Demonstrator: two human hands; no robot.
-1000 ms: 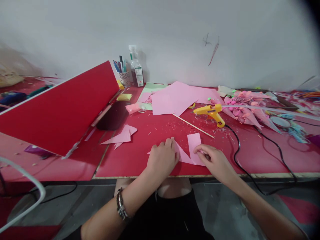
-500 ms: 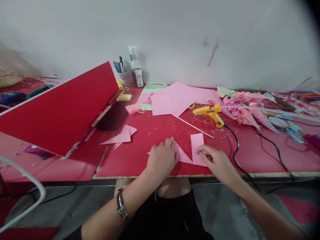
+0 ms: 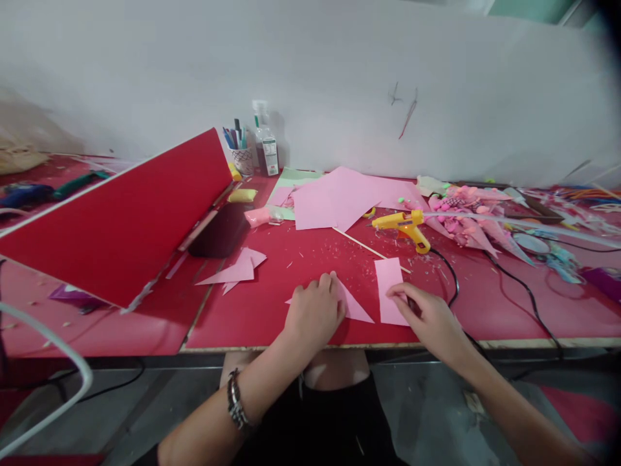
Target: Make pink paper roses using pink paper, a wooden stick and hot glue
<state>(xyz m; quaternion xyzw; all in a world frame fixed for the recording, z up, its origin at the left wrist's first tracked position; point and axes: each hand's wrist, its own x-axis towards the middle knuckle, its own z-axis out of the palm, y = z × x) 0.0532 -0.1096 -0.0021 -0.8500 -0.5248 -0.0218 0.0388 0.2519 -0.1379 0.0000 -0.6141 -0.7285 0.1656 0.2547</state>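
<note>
My left hand [image 3: 316,310] rests with curled fingers on a pink paper triangle [image 3: 355,305] near the table's front edge; what its fingertips do under the hand is hidden. To its right, my right hand [image 3: 427,317] has thumb and fingers pinched at the right side of a pink paper rectangle [image 3: 388,278]. A gap of red table separates the two papers. Further left lie several cut pink paper pieces [image 3: 241,266]. Behind the hands is a thin wooden stick [image 3: 371,249], its far end at large pink sheets [image 3: 334,197].
A yellow glue gun [image 3: 405,226] with a black cord lies behind my right hand. Pink decorated cones [image 3: 468,220] are piled at the right. A red board [image 3: 130,223] leans at the left. A bottle [image 3: 268,149] and pen cup [image 3: 241,160] stand by the wall.
My right hand has moved slightly right with the rectangle, widening its gap from the triangle. My left hand stays on the triangle. The view has shifted a little.
</note>
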